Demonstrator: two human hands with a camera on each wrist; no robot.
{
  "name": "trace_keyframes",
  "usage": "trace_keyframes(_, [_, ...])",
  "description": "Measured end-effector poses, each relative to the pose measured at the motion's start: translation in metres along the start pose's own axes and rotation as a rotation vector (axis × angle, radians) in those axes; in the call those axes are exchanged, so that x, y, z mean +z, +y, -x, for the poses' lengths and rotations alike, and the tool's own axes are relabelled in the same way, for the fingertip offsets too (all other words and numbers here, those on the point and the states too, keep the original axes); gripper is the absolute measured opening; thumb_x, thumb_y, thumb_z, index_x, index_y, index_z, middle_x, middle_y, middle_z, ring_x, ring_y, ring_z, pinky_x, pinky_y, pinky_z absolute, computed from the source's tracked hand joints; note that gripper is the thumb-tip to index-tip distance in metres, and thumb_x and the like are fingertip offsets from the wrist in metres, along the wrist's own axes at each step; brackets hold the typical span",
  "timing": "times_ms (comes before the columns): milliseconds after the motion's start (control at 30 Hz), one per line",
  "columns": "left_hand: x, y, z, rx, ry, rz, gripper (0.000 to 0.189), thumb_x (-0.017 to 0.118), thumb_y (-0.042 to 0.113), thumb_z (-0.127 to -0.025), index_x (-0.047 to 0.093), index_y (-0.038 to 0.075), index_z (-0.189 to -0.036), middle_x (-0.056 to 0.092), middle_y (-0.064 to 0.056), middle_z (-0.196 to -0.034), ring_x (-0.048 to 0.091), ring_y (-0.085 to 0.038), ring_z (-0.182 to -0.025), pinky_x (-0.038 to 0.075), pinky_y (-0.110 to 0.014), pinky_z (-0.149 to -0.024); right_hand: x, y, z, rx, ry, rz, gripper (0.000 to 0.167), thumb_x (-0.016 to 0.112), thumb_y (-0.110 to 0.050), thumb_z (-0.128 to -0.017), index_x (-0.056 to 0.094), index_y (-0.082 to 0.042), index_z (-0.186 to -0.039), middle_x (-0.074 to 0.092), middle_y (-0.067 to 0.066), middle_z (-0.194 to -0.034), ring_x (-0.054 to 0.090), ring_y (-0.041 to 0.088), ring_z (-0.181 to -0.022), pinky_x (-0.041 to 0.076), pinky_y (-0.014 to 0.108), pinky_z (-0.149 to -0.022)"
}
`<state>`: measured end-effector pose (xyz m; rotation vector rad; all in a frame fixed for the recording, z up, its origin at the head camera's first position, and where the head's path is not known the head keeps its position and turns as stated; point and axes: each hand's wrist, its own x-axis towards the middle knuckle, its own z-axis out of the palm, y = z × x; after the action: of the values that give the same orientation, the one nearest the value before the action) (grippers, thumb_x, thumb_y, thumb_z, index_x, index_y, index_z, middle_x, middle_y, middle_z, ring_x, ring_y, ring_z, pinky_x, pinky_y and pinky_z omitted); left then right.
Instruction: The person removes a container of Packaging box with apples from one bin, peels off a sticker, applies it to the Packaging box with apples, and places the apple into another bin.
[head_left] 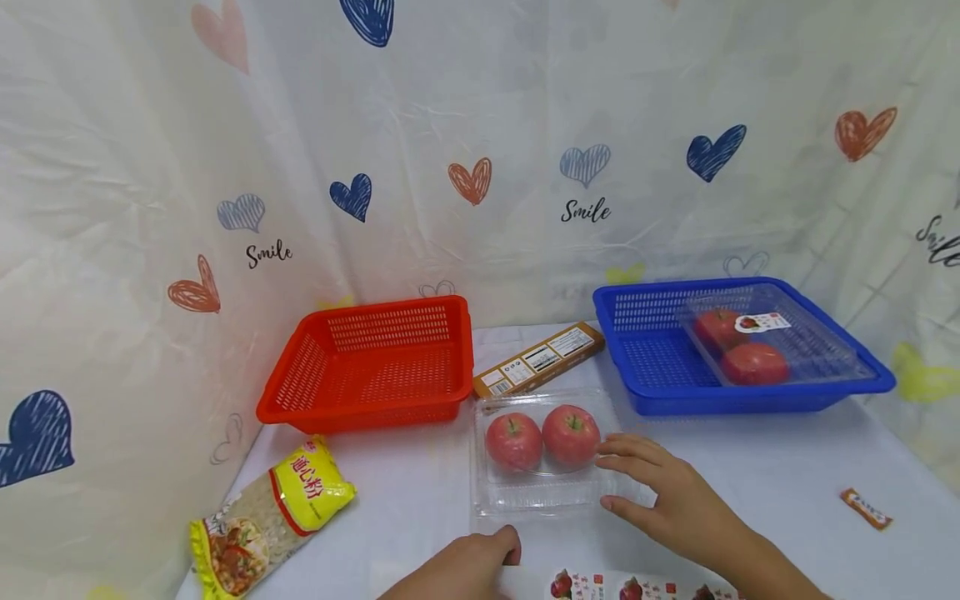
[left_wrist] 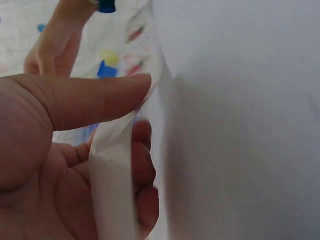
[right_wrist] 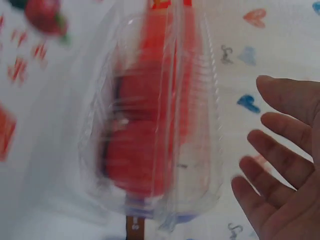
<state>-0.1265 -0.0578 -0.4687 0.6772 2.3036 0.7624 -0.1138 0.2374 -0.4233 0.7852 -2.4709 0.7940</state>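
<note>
My left hand (head_left: 461, 571) pinches a white strip of stickers (head_left: 611, 586) printed with red fruit, low in the head view. Up close in the left wrist view, the strip (left_wrist: 112, 175) passes between thumb and fingers. A clear plastic clamshell box (head_left: 536, 498) lies in front of me, holding two red apples (head_left: 513, 442). Just at its right side is my right hand (head_left: 678, 500), fingers spread and holding nothing. Whether its fingertips touch the box is hard to tell. The right wrist view shows the same box (right_wrist: 150, 205), blurred, beside the spread fingers.
Behind stand a red basket (head_left: 367, 412) at left and a blue basket (head_left: 750, 404) at right. Across the blue one rests a labelled clear box (head_left: 817, 350) with two apples. A brown carton (head_left: 540, 358), a yellow pasta bag (head_left: 273, 517) and a small wrapped snack (head_left: 866, 508) lie about.
</note>
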Motion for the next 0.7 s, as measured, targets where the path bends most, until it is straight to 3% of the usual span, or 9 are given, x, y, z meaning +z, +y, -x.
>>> trace_keyframes(67, [-0.005, 0.004, 0.004, -0.047, -0.008, 0.090, 0.036, 0.084, 0.024, -0.076, 0.059, 0.030, -0.101, 0.059, 0.008, -0.079, 0.055, -0.013, -0.069, 0.054, -0.032, -0.068, 0.001, -0.005, -0.001, -0.109, -0.010, -0.054, 0.044, 0.086, -0.015, -0.073, 0.070, -0.021, -0.114, 0.062, -0.009, -0.116, 0.059, 0.012, -0.107, 0.035, 0.007, -0.095])
trace_keyframes(133, [-0.011, 0.006, 0.006, -0.032, -0.005, 0.122, 0.036, 0.083, 0.021, -0.077, 0.061, 0.033, -0.103, 0.060, 0.011, -0.085, 0.055, -0.011, -0.073, 0.054, -0.035, -0.073, 0.002, -0.009, -0.004, -0.197, -0.047, -0.115, 0.040, 0.084, -0.013, -0.076, 0.069, -0.023, -0.112, 0.063, -0.011, -0.108, 0.060, 0.008, -0.098, 0.040, 0.008, -0.090])
trace_keyframes(267, [-0.023, 0.006, 0.005, 0.142, 0.018, 0.195, 0.036, 0.083, 0.019, -0.077, 0.067, 0.029, -0.108, 0.063, 0.016, -0.095, 0.056, -0.003, -0.086, 0.050, -0.031, -0.086, 0.011, -0.011, -0.007, -0.334, -0.117, -0.195, 0.028, 0.079, -0.013, -0.081, 0.071, -0.022, -0.106, 0.063, -0.011, -0.100, 0.059, 0.005, -0.089, 0.046, 0.011, -0.081])
trace_keyframes(400, [-0.030, 0.003, 0.003, 0.278, -0.022, 0.410, 0.038, 0.078, 0.008, -0.080, 0.067, 0.018, -0.115, 0.067, 0.012, -0.100, 0.058, -0.003, -0.092, 0.047, -0.022, -0.088, 0.021, -0.015, -0.010, -0.424, -0.142, -0.234, 0.021, 0.078, -0.010, -0.082, 0.072, -0.019, -0.099, 0.062, -0.010, -0.097, 0.058, 0.003, -0.088, 0.047, 0.013, -0.079])
trace_keyframes(533, [-0.036, 0.001, 0.005, 0.314, -0.138, 0.629, 0.045, 0.070, -0.002, -0.085, 0.062, 0.014, -0.126, 0.069, 0.004, -0.107, 0.063, -0.011, -0.095, 0.049, -0.023, -0.088, 0.026, -0.022, -0.012, -0.409, -0.183, -0.227, 0.027, 0.078, -0.014, -0.083, 0.070, -0.019, -0.108, 0.062, -0.009, -0.106, 0.060, 0.006, -0.096, 0.049, 0.017, -0.084])
trace_keyframes(700, [-0.044, 0.001, 0.009, 0.352, -0.219, 0.748, 0.053, 0.066, -0.006, -0.086, 0.057, 0.016, -0.134, 0.069, -0.003, -0.112, 0.065, -0.012, -0.095, 0.051, -0.026, -0.088, 0.029, -0.030, -0.014, -0.322, -0.262, -0.285, 0.042, 0.073, -0.021, -0.088, 0.061, -0.018, -0.128, 0.063, -0.006, -0.119, 0.061, 0.011, -0.106, 0.053, 0.031, -0.086])
